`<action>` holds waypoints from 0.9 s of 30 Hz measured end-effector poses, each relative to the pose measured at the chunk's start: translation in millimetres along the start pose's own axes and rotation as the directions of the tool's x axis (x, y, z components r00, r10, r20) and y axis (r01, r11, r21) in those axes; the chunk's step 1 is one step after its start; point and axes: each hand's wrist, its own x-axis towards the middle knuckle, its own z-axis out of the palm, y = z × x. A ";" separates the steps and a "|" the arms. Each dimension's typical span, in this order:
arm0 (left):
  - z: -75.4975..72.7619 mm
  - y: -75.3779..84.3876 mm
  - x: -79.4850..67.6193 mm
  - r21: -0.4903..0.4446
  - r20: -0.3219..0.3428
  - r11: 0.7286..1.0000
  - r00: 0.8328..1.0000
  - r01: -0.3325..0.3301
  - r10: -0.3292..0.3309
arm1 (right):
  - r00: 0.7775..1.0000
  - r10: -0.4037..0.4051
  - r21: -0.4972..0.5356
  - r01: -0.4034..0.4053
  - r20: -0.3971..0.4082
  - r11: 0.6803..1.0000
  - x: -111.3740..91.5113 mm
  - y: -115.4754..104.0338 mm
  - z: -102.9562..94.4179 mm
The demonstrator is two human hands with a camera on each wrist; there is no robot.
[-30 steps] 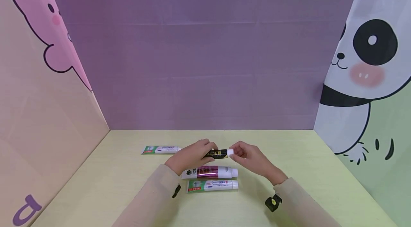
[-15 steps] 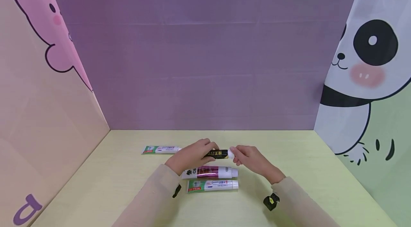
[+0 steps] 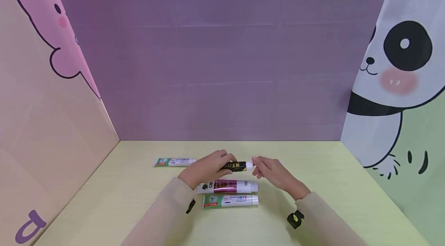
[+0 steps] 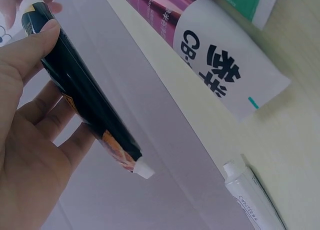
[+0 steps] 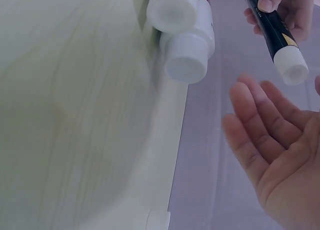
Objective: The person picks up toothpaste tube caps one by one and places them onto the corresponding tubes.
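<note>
My left hand (image 3: 208, 168) grips a black toothpaste tube (image 3: 236, 167) around its body, thumb on one side and fingers on the other. In the left wrist view the black tube (image 4: 80, 85) slants across the palm. Its white cap (image 5: 291, 65) points at my right hand (image 3: 274, 170). The right hand holds nothing; in the right wrist view its fingers (image 5: 267, 125) are loosely bent, a small gap from the cap. Nearer me lie a purple and white toothpaste tube (image 3: 226, 187) and a green and white one (image 3: 230, 201), caps to the right.
Another green and white toothpaste tube (image 3: 174, 162) lies at the back left, its cap end behind the left hand. All rest on a pale wooden table (image 3: 139, 199). A purple panel (image 3: 222, 64) stands at the back, with printed side walls left and right.
My right hand's fingers were at the cap half a second ago and have since drawn slightly right, off it. The left hand and the black tube have hardly moved.
</note>
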 end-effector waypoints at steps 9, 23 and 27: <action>-2.1 0.1 -1.1 0.000 0.003 1.000 1.000 0.003 -0.003 | 0.983 -0.173 -0.012 0.173 -0.067 0.985 -6.0 0.1 -2.0; -3.2 0.5 0.0 0.003 0.007 1.000 1.000 -0.007 0.007 | 0.957 -0.275 -0.047 0.272 -0.096 0.961 -8.6 -3.1 0.5; -2.7 0.2 1.1 -0.005 0.008 1.000 1.000 -0.017 0.017 | 0.955 -0.279 -0.066 0.274 -0.096 0.960 -7.7 -3.5 0.0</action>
